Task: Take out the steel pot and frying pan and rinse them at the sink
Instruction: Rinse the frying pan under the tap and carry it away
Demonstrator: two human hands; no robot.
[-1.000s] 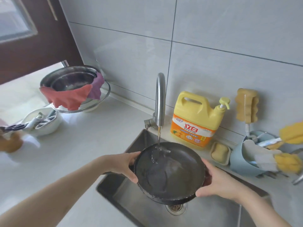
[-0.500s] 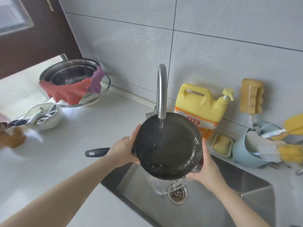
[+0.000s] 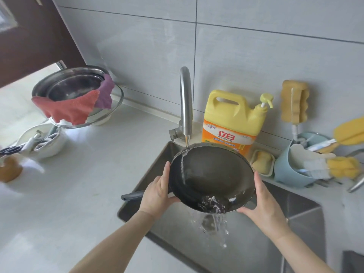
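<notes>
The dark frying pan (image 3: pixel 212 174) is tilted toward me over the steel sink (image 3: pixel 295 217), its handle (image 3: pixel 132 195) sticking out to the left. My left hand (image 3: pixel 157 192) grips the pan's left rim and my right hand (image 3: pixel 264 205) holds its right rim. A thin stream from the steel tap (image 3: pixel 185 99) hits the pan's upper left edge. Water pools at the low edge and spills into the sink. A steel pot (image 3: pixel 72 87) draped with a red and a purple cloth stands on the counter at far left.
A yellow detergent jug (image 3: pixel 234 119) stands behind the pan. A soap dish (image 3: pixel 263 163), a blue holder (image 3: pixel 291 172) with brushes and a hanging sponge (image 3: pixel 294 102) are at right. A white bowl (image 3: pixel 43 140) with utensils sits left on the white counter (image 3: pixel 88 194).
The pan went from lying level under the tap to tilted toward me, and the water in it now pours off the near edge into the sink. Both hands kept their hold on the rim.
</notes>
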